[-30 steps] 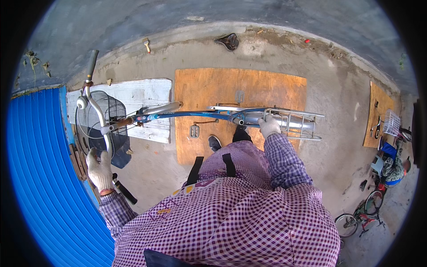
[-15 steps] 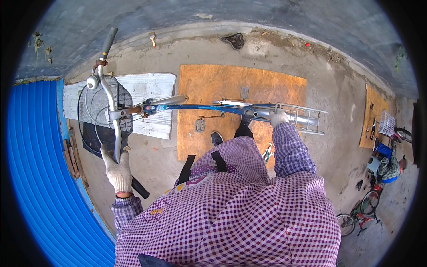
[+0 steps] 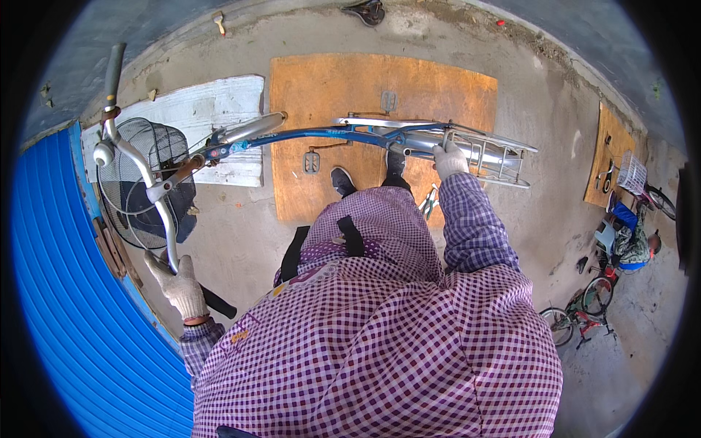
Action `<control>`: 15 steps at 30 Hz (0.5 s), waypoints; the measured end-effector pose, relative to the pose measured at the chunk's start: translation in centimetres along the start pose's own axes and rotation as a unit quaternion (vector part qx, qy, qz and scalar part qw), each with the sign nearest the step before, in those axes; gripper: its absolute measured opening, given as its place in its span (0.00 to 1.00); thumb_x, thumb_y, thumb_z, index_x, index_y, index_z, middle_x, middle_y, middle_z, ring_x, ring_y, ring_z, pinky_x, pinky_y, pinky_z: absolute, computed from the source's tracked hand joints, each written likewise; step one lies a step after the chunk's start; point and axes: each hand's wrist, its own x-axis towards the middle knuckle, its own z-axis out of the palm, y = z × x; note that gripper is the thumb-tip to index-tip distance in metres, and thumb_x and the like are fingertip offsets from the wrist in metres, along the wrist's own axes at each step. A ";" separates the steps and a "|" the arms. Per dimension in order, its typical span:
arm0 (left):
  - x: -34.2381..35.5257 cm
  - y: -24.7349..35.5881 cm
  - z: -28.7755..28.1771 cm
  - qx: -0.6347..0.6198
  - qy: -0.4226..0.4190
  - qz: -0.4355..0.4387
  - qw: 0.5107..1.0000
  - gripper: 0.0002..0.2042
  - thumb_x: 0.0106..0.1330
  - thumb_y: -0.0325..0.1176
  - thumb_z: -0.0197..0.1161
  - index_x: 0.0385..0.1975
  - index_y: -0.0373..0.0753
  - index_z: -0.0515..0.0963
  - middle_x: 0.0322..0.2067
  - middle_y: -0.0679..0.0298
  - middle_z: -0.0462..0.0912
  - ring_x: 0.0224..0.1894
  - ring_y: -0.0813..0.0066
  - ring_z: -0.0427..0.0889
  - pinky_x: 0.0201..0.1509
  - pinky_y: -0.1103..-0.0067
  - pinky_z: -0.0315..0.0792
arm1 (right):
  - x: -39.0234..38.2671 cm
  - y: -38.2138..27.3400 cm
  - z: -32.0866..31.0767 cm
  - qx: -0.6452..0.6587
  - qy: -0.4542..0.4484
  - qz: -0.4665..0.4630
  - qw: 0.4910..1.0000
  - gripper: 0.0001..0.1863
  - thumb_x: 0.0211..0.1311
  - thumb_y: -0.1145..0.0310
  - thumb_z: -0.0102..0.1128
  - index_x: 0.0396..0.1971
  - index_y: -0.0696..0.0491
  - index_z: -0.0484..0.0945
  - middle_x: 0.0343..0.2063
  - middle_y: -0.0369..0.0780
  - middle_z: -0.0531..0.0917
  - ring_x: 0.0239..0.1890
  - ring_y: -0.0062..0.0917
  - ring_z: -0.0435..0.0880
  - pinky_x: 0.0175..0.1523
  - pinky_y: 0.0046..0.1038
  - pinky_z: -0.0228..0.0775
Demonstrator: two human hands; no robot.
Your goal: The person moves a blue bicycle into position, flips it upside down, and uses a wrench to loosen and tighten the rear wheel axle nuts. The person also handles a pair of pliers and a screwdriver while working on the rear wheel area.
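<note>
A blue bicycle frame (image 3: 299,133) without a saddle spans the view in front of me. Wrapped round the near side of its silver handlebar (image 3: 165,219) is my left hand (image 3: 179,286), in a white knit glove. A black grip (image 3: 219,301) sticks out beyond that hand. My right hand (image 3: 450,162), also gloved, is closed on the front end of the silver rear rack (image 3: 493,160). A black wire basket (image 3: 142,139) hangs behind the handlebar. The silver front fender (image 3: 252,128) and a pedal (image 3: 312,162) show; no wheels are visible on this frame.
Under the bicycle lie an orange board (image 3: 328,80) and a white board (image 3: 226,95). Pliers (image 3: 429,203) rest by my feet. Beyond are a saddle (image 3: 367,12) and a brush (image 3: 219,23). Blue corrugated metal (image 3: 66,277) borders the left. At right, a person (image 3: 634,244) is beside bicycles (image 3: 595,299).
The bicycle's handlebar end has shifted left and nearer in the view, tilting the frame. The boards and floor items sit higher in the picture. Both hands keep their hold.
</note>
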 end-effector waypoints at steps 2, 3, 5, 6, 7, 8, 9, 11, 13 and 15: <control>-0.2 -1.1 -0.3 0.017 0.007 -0.046 0.999 0.45 0.62 0.25 0.66 0.80 0.35 0.52 0.59 0.52 0.79 0.51 0.63 0.81 0.59 0.71 0.75 | -0.9 -0.1 0.9 -0.031 0.031 0.026 0.999 0.22 0.72 0.55 0.58 0.53 0.57 0.81 0.48 0.55 0.87 0.55 0.49 0.85 0.60 0.42 0.74; -0.2 -1.6 -0.7 0.061 0.003 -0.068 0.996 0.45 0.62 0.25 0.67 0.80 0.35 0.51 0.58 0.51 0.79 0.51 0.63 0.81 0.57 0.70 0.76 | -1.4 -0.3 1.3 -0.022 0.009 0.030 0.999 0.22 0.72 0.55 0.58 0.54 0.57 0.81 0.49 0.55 0.86 0.56 0.49 0.85 0.61 0.43 0.74; 0.0 -2.4 -1.0 0.087 0.014 -0.065 0.994 0.45 0.62 0.25 0.67 0.80 0.34 0.52 0.58 0.51 0.79 0.51 0.63 0.81 0.57 0.69 0.76 | -2.4 -1.0 1.9 -0.004 -0.017 0.051 0.999 0.23 0.72 0.55 0.58 0.56 0.57 0.81 0.51 0.55 0.86 0.57 0.50 0.84 0.62 0.43 0.73; 0.0 -2.8 -1.0 0.085 0.030 -0.063 0.994 0.45 0.62 0.25 0.67 0.80 0.34 0.52 0.58 0.50 0.79 0.51 0.63 0.81 0.57 0.69 0.76 | -2.7 -1.4 2.0 -0.002 -0.003 0.046 0.999 0.23 0.72 0.55 0.58 0.56 0.57 0.80 0.51 0.55 0.86 0.57 0.50 0.84 0.62 0.43 0.73; 0.2 -3.2 -1.0 0.063 0.017 -0.056 0.996 0.45 0.61 0.24 0.68 0.79 0.34 0.53 0.58 0.50 0.79 0.50 0.63 0.81 0.55 0.69 0.77 | -3.2 -1.8 2.0 -0.002 -0.006 0.055 0.998 0.23 0.72 0.55 0.58 0.57 0.56 0.80 0.51 0.56 0.86 0.58 0.50 0.84 0.62 0.43 0.73; 0.1 -3.6 -1.0 0.082 0.021 -0.052 0.995 0.45 0.61 0.24 0.68 0.79 0.34 0.53 0.58 0.50 0.79 0.50 0.63 0.81 0.55 0.69 0.77 | -3.6 -2.2 2.0 -0.002 -0.008 0.064 0.998 0.23 0.72 0.55 0.59 0.57 0.56 0.80 0.51 0.56 0.86 0.58 0.50 0.83 0.62 0.43 0.73; 0.0 -4.0 -0.9 0.081 0.023 -0.052 0.995 0.45 0.61 0.24 0.68 0.80 0.35 0.53 0.59 0.50 0.79 0.49 0.63 0.81 0.55 0.70 0.77 | -4.0 -2.6 2.0 -0.013 -0.009 0.071 0.997 0.22 0.73 0.56 0.59 0.57 0.56 0.80 0.52 0.55 0.85 0.58 0.49 0.83 0.62 0.43 0.74; -0.5 -5.0 -1.1 0.105 0.038 -0.052 0.992 0.46 0.60 0.21 0.66 0.80 0.38 0.52 0.57 0.52 0.79 0.48 0.64 0.82 0.53 0.72 0.77 | -4.9 -3.4 2.3 -0.011 -0.008 0.072 0.997 0.22 0.73 0.56 0.60 0.57 0.56 0.80 0.53 0.54 0.85 0.58 0.48 0.83 0.62 0.43 0.74; -1.4 -6.1 -1.6 0.000 0.026 -0.107 0.994 0.46 0.60 0.19 0.63 0.81 0.39 0.51 0.56 0.53 0.79 0.49 0.65 0.83 0.53 0.72 0.77 | -5.7 -4.1 2.8 -0.015 -0.020 0.079 0.997 0.21 0.74 0.56 0.60 0.56 0.56 0.80 0.53 0.54 0.85 0.58 0.49 0.84 0.62 0.44 0.74; -2.2 -7.5 -2.2 -0.068 0.035 -0.129 0.989 0.46 0.60 0.15 0.59 0.81 0.39 0.50 0.53 0.54 0.80 0.49 0.67 0.84 0.53 0.74 0.78 | -6.5 -4.5 3.1 -0.028 -0.026 0.083 0.996 0.21 0.74 0.56 0.59 0.55 0.56 0.80 0.52 0.54 0.85 0.58 0.49 0.83 0.62 0.44 0.74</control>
